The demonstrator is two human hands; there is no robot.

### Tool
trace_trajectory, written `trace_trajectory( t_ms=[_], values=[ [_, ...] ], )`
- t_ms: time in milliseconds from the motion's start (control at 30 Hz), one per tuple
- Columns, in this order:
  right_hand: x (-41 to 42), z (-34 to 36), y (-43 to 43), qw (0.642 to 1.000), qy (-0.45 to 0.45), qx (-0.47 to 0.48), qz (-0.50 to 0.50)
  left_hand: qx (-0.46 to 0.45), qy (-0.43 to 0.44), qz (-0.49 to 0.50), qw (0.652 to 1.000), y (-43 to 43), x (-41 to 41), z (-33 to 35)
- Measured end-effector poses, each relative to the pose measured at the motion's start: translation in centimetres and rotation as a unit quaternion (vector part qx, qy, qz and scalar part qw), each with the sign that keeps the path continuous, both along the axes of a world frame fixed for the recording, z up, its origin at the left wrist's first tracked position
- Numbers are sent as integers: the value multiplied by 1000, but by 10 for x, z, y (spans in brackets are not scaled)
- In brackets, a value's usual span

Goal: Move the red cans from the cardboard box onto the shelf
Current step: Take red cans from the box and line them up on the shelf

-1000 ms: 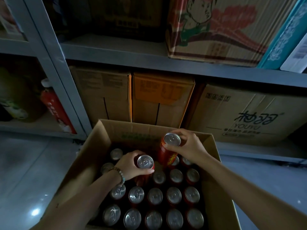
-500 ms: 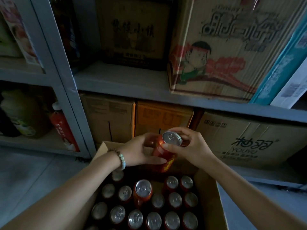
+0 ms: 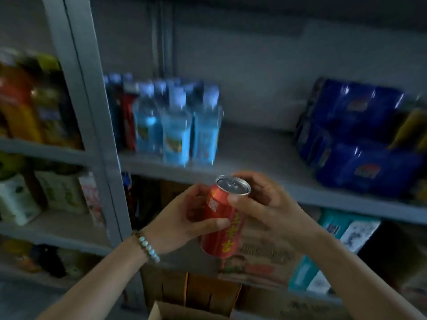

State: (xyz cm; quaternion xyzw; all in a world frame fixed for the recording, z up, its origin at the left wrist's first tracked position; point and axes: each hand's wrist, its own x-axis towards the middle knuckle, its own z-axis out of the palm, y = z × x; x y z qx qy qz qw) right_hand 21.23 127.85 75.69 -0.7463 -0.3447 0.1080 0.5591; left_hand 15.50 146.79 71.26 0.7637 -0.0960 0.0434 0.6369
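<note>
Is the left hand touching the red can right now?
Touching. The head view shows the left hand with its thumb pressed across the red can.

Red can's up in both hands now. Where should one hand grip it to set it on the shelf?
Grip the red can around its mid-body from the right side, as the right hand does: it's a tilted cylinder, its base free for the shelf.

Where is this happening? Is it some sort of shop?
Probably a shop stockroom or small store. Grey metal shelving holds clustered water bottles and shrink-wrapped blue packs, with printed cardboard cartons below. Both hands, left hand and right hand, hold a red can.
</note>
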Motion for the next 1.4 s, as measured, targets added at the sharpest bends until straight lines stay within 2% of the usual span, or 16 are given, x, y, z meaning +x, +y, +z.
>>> trace_trajectory(
  t_ms=[100,233,333,467,600,800,933,1133,1267,1400],
  values=[
    [11,82,0,999,15,-30,36,28,1,-20,999,5,3,83],
    [28,160,2,999,12,-28,37,33,-19,19,999,5,21,156],
    [44,193,-4,1000,14,-6,-1,23,-41,30,998,-6,42,189],
    [78,208,-9,998,-11,-22,-60,30,-56,19,998,-17,80,211],
    [117,198,-3,992,-24,-17,-122,0,-85,62,994,-19,127,194],
    [183,161,1,985,-12,-33,-167,-53,-52,116,990,-41,188,138],
    [226,122,11,989,13,-27,-144,-59,-45,160,984,-45,224,101],
    [284,63,32,996,44,-15,-79,-55,-39,277,958,-42,273,46],
    [310,50,40,997,46,-17,-52,-89,-32,306,947,-36,295,24],
    [331,44,49,998,46,-20,-40,-83,-39,315,945,-32,306,22]
  ],
)
